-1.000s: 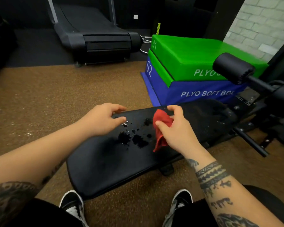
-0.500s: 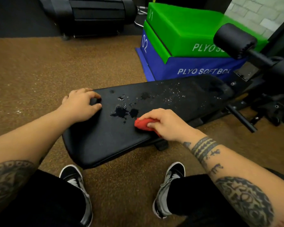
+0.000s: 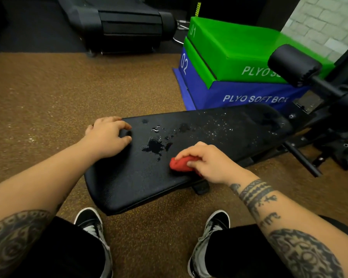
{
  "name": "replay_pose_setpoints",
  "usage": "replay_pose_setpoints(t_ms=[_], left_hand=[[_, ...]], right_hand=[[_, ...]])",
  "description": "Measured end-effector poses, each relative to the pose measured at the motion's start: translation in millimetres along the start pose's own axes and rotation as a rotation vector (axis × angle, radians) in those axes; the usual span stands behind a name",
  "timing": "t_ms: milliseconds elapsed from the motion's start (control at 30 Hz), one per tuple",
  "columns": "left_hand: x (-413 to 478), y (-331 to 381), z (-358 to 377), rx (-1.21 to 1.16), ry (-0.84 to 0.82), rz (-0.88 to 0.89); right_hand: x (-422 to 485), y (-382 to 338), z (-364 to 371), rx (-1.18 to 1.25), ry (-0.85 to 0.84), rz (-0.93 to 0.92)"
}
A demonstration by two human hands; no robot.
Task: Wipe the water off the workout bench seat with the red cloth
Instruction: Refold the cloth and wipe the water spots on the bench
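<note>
While your right hand (image 3: 206,163) presses the bunched red cloth (image 3: 181,164) closed in its fingers near the bench seat's (image 3: 129,187) right edge, the water puddle (image 3: 156,145) lies just beside it, unwiped, with fine droplets (image 3: 215,128) scattered toward the far end. Your left hand (image 3: 107,137), fingers curled and empty, braces the left edge; the seat between both hands is open for strokes.

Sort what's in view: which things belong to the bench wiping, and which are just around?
Job: red cloth bunched under the right hand; bench seat; water on it; left hand resting on the seat's edge.

Around: green box stacked on blue box; roller pad; treadmill.
</note>
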State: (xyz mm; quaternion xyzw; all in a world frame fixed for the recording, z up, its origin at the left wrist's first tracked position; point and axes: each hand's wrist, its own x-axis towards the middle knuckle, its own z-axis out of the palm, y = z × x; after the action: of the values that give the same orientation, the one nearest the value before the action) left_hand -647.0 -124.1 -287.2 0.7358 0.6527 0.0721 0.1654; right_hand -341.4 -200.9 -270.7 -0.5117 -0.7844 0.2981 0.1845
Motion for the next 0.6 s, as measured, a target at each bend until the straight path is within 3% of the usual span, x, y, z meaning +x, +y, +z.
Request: replay_pose_setpoints(t_ms=[100,200,267,367,467,600], left_hand=[[-1,0,4,-0.001,-0.015,0.011],[-1,-2,8,0.013,-0.032,0.044],[0,-2,7,0.008,-0.039,0.052],[2,-1,5,0.005,-0.055,0.047],[6,-3,7,0.008,-0.05,0.056],[4,-6,9,0.027,-0.051,0.066]], right_hand=[[24,4,11,-0.031,0.298,0.089],[44,4,40,-0.157,0.396,0.158],[43,7,50,-0.238,0.361,0.058],[34,1,26,-0.229,0.082,-0.185],[32,-6,-12,-0.24,-0.206,-0.15],[47,4,4,-0.197,0.102,-0.038]])
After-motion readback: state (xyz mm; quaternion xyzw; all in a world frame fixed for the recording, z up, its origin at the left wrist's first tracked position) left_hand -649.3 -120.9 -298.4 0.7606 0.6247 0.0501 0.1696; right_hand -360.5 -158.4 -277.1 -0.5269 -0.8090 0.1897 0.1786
